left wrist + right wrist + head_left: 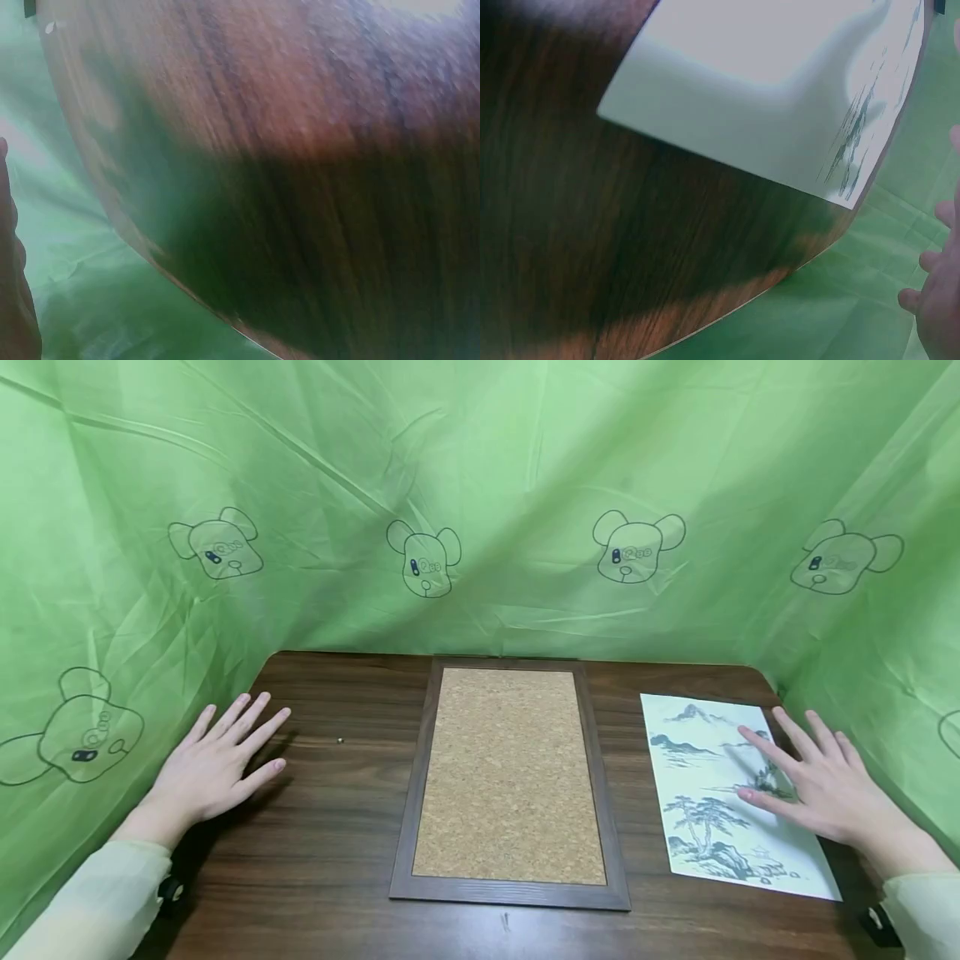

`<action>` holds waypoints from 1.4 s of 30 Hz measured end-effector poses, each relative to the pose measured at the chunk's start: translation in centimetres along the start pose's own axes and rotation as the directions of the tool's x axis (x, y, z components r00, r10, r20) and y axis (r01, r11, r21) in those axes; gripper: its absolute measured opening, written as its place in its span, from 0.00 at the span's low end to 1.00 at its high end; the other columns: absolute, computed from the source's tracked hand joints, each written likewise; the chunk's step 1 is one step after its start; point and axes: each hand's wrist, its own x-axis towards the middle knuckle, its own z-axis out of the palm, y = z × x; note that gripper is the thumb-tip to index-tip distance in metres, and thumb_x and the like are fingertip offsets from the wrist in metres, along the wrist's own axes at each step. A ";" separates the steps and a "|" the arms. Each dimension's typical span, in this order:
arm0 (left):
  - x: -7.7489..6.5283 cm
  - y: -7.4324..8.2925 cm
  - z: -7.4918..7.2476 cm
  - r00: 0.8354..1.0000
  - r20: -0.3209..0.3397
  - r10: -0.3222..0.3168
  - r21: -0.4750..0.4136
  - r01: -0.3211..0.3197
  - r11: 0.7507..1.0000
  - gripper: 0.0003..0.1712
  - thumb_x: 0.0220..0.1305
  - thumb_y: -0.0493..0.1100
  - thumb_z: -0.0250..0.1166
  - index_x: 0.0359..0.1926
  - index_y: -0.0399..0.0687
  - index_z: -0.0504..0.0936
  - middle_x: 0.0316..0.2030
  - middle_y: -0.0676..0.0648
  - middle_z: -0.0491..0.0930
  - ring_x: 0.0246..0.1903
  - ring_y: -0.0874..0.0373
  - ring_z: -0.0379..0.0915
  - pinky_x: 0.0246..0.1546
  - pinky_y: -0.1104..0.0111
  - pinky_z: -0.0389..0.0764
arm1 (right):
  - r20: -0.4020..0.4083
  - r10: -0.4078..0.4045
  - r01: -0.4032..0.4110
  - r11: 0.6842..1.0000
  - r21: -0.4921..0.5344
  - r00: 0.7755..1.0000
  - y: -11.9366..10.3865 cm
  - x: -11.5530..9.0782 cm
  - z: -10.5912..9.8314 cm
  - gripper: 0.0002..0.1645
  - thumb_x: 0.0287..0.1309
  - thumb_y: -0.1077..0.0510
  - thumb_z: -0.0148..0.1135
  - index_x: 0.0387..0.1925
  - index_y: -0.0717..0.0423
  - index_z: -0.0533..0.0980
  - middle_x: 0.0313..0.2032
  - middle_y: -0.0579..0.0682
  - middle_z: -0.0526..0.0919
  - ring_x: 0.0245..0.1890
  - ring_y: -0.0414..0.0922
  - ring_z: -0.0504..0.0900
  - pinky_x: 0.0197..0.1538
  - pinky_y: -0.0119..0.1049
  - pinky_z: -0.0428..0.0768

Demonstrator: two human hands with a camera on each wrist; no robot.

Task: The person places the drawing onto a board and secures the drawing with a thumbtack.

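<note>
My left hand point(213, 770) is spread with straight fingers over the left part of the dark wooden table, holding nothing. On the other side, my right hand point(825, 781) is spread above a white sheet of paper point(720, 777) printed with an ink landscape of mountains and pines. Whether its fingers touch the sheet, I cannot tell. Between the hands lies a cork board point(510, 777) in a dark wooden frame. The right wrist view shows the sheet's corner point(705, 127) and the hand's fingers point(934, 300) at the edge.
A tiny shiny object point(340, 741), too small to identify, lies right of the left hand. Green cloth point(525, 460) with bear-head outlines hangs around the back and sides of the table point(330, 860). The left wrist view shows the table's rounded edge point(124, 232).
</note>
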 end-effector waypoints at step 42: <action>10.1 15.5 3.1 1.000 -0.024 -0.016 -0.753 -0.008 0.658 0.41 0.76 0.56 0.71 0.83 0.52 0.69 0.77 0.51 0.74 0.77 0.49 0.68 0.75 0.45 0.70 | 0.076 0.287 -0.283 0.803 0.525 0.955 0.4 0.5 2.5 0.75 0.61 0.44 0.82 0.91 0.40 0.37 0.85 0.72 0.43 0.78 0.85 0.43 0.70 0.88 0.39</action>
